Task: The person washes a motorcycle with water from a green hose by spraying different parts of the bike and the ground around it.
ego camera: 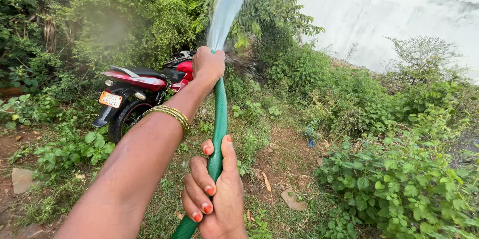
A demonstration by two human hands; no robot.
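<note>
My left hand point(207, 66) is stretched forward and grips the tip of a green garden hose point(219, 114), thumb over the outlet. A fan of water point(227, 4) shoots up and away from it. Gold bangles point(172, 115) sit on that wrist. My right hand point(214, 194), nails painted red, is closed around the same hose lower down, close to me. A red and black motorcycle point(137, 91) stands parked just behind my left hand, half in the bushes, its rear wheel and number plate towards me.
Dense green bushes point(124, 14) rise behind the motorcycle. Leafy weeds point(399, 179) fill the right side. A pale wall point(389, 9) stands at the back right. Bare earth with flat stones point(292, 199) lies ahead.
</note>
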